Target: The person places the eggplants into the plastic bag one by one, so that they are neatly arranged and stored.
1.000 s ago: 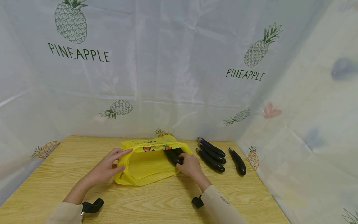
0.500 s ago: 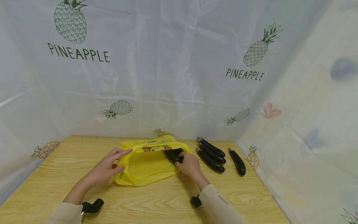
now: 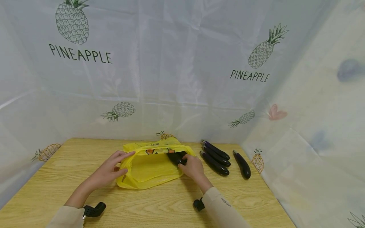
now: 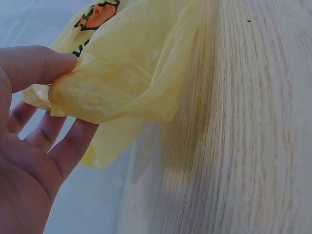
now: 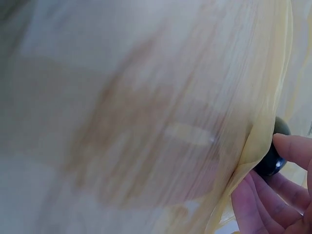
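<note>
A yellow plastic bag [image 3: 148, 169] lies on the wooden table with its mouth facing me. My left hand [image 3: 107, 171] pinches the left edge of that mouth; in the left wrist view the thumb [image 4: 41, 66] lies on top of the film and the fingers lie beneath. At the right side of the mouth, my right hand [image 3: 194, 167] grips the near end of a dark eggplant [image 3: 174, 157]. Its far end is hidden inside the bag. In the right wrist view the rounded eggplant tip [image 5: 269, 165] shows between thumb and fingers, next to the bag's edge.
Three eggplants [image 3: 214, 163] lie side by side just right of the bag, and a single eggplant [image 3: 242, 164] lies farther right. Behind the table [image 3: 148, 209] hangs a pale curtain [image 3: 171, 79] with pineapple prints. Black camera mounts [image 3: 95, 209] stick out at both wrists.
My right hand and forearm have shifted very slightly left, and the gripped eggplant's near end has tilted up a little. The left hand and the bag look the same.
</note>
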{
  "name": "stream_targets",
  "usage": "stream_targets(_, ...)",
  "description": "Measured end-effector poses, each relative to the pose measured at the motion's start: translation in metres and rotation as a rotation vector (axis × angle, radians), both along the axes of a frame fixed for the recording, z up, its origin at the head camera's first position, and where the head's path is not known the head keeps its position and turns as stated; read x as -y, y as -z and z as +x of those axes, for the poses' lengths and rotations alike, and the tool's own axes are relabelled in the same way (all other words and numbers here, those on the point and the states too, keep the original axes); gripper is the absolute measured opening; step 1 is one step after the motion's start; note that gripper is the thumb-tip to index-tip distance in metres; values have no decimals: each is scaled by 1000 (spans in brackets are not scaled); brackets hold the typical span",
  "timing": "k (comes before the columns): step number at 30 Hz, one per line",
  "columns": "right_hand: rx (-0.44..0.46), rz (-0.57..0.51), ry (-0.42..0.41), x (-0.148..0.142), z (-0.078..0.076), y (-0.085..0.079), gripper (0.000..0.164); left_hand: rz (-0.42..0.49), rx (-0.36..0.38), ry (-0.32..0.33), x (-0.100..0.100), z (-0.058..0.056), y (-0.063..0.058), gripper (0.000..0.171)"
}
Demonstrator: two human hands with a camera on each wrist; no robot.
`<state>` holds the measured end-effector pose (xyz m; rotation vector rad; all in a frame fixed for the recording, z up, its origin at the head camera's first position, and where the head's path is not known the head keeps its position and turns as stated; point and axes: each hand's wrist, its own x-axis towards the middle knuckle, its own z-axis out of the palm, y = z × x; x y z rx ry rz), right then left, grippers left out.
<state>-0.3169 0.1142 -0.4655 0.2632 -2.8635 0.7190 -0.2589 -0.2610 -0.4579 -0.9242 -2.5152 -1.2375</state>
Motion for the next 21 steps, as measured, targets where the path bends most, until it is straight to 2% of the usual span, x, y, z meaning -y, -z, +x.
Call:
stream_targets(4,18,-23,-11,-2,2,-2,37,-20,-21,-12,0,0,0,70)
stream_targets(15,43,-54,-84,-12,7,-9,42,-9,8,-15,0,0,-1,69)
stream_targets(21,-4,-54,-112,-25,13,-19,40,1,5,-7,1,-1,0,69)
